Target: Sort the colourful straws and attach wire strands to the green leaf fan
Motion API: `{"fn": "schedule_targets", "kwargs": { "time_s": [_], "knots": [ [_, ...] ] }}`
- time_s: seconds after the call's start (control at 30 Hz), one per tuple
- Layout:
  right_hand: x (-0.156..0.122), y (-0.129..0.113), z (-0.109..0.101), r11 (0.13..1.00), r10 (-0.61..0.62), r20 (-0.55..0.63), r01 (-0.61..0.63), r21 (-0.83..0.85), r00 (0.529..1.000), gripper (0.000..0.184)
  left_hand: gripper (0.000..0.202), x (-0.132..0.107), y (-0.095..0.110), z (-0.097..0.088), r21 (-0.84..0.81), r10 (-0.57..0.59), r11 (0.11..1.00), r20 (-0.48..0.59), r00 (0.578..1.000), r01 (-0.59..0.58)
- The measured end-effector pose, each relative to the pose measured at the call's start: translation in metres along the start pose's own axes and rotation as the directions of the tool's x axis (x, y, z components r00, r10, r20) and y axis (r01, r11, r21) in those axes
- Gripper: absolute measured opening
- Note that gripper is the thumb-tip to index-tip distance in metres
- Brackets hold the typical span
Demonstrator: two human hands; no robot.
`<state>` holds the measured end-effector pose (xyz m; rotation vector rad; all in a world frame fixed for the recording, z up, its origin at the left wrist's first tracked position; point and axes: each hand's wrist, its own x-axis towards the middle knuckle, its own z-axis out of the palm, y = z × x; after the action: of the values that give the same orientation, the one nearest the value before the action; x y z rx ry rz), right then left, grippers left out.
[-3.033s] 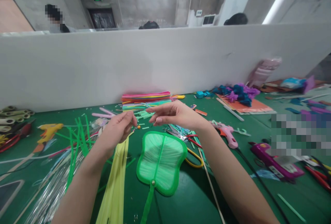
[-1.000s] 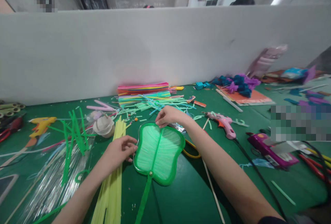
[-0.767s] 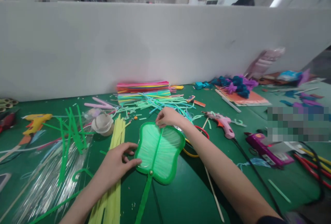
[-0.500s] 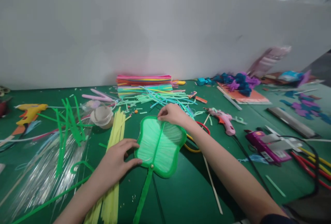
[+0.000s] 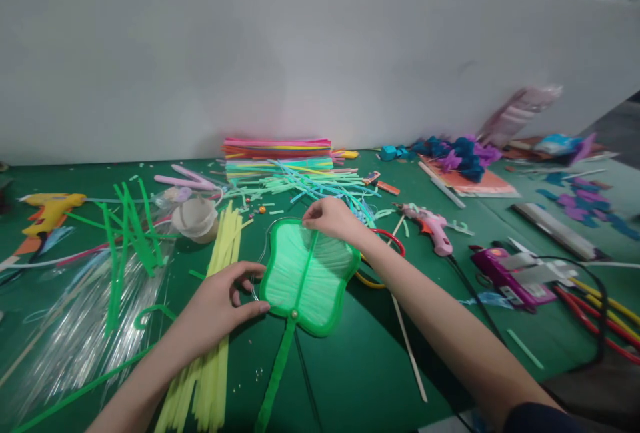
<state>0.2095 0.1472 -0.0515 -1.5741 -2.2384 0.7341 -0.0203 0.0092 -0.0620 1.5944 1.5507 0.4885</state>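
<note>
A green hand fan [image 5: 285,273] with a four-lobed, fuzzy pipe-cleaner rim and a centre rib lies in front of me. Its green handle [image 5: 276,376] runs toward me, and a small pearl bead [image 5: 295,314] sits where the two meet. My right hand [image 5: 333,219] pinches at the top of the rim. From there a thin clear strand [image 5: 265,241] bows out around the left lobe, apart from the rim. My left hand [image 5: 227,299] is beside that lobe, thumb and forefinger apart, thumb tip near the lower rim, the strand passing by the fingertips.
Yellow pipe cleaners [image 5: 215,333] lie under my left forearm. Around them are a paper cup [image 5: 196,219], a yellow glue gun [image 5: 50,213] and green pipe cleaners [image 5: 135,233]. Rightward lie a pink glue gun [image 5: 433,229], a purple power strip [image 5: 515,279] and a thin stick [image 5: 409,349].
My left hand has drawn slightly left, away from the rim. The clear strand now bows farther out from the left lobe. My right hand keeps its pinch at the top.
</note>
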Motion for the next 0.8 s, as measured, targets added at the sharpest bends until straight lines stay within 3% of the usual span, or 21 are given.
{"fn": "schedule_targets", "kwargs": {
  "time_s": [0.27,0.4,0.5,0.8],
  "knots": [
    [-0.008,-0.001,-0.01,1.0,0.021,-0.001,-0.021,0.006,1.0,0.012,0.044,0.0,0.005,-0.013,-0.221,-0.016,0.975,0.077,0.997,0.033],
    [-0.007,0.005,-0.009,1.0,-0.006,0.006,0.006,0.025,1.0,0.012,0.046,0.001,0.0,-0.008,-0.304,0.006,0.952,0.127,0.992,0.034],
    [-0.006,0.011,-0.005,1.0,-0.011,0.002,0.011,0.026,1.0,0.011,0.059,0.0,-0.004,0.002,-0.273,0.011,0.962,0.121,0.993,0.022],
    [-0.002,0.019,0.007,0.999,-0.04,-0.064,0.042,0.032,0.997,0.01,0.064,-0.001,-0.005,0.009,-0.084,0.025,0.996,0.049,0.998,-0.021]
  ]
}}
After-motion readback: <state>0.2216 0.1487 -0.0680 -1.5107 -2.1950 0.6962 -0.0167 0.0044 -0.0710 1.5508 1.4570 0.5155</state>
